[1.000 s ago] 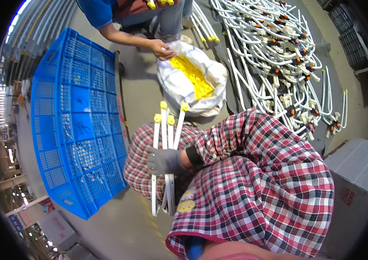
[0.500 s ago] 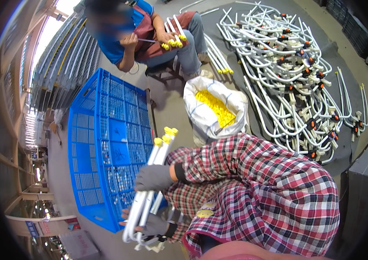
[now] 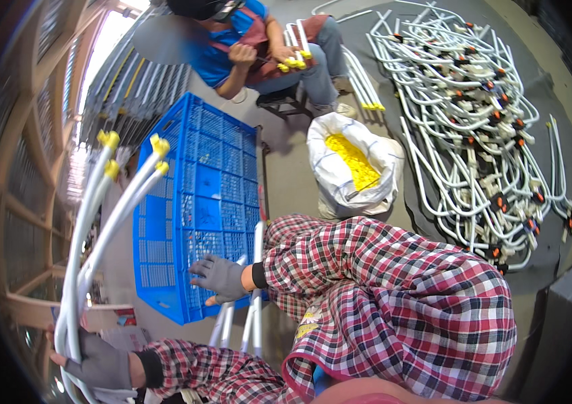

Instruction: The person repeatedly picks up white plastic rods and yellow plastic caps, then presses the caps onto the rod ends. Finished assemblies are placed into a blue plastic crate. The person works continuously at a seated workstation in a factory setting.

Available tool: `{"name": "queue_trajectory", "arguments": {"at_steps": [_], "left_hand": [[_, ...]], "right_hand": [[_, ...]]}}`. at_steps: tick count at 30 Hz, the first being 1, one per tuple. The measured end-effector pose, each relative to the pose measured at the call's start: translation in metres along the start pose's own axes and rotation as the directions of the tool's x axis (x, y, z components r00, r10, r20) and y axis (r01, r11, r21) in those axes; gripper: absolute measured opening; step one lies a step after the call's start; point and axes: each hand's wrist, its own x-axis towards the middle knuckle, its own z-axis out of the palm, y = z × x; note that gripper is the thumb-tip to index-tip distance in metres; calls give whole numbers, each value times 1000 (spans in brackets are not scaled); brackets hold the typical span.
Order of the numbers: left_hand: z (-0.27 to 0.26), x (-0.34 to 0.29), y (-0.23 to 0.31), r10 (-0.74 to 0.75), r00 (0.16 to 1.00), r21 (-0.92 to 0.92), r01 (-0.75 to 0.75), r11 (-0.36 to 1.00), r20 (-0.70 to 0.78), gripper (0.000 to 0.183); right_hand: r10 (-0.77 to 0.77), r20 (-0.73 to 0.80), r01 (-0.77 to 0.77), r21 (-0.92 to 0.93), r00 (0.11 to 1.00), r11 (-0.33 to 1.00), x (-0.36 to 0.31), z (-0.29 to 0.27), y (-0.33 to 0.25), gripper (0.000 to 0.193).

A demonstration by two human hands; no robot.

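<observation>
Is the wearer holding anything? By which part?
Left grip: long white tubes with yellow caps, held well below the caps. Right grip: open, apparently empty.

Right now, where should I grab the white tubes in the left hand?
Probably the middle stretch of the white tubes, coming from the right: it's bare and leans that way, between the yellow ends and the left hand, which grips lower down.

white glare fills the upper-left opening [image 3: 109, 47]; fisheye distortion bends the dark-rimmed edges.
</observation>
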Motion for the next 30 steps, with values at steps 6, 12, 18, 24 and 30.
{"name": "queue_trajectory", "arguments": {"at_steps": [6, 12, 18, 24, 30], "left_hand": [[-52, 11, 2, 154, 986, 9, -154, 988, -57, 42], [-85, -42, -76, 542, 836, 858, 340, -384, -88, 57], [-261, -112, -168, 519, 198, 549, 435, 713, -831, 103], [-333, -330, -299, -147, 239, 274, 682, -678, -960, 65], [-263, -303, -325, -670, 476, 820, 272, -504, -570, 34]], "right_hand": [[-275, 929, -264, 338, 248, 903, -30, -25, -35, 80], [-275, 959, -195, 257, -67, 946, -66, -47, -52, 70], [-212, 959, -165, 182, -187, 969, -91, -54, -50, 60], [-154, 969, -209, 113, -195, 971, -102, -71, -30, 52], [-136, 980, -261, 93, -148, 961, -92, -87, -18, 45]]}}
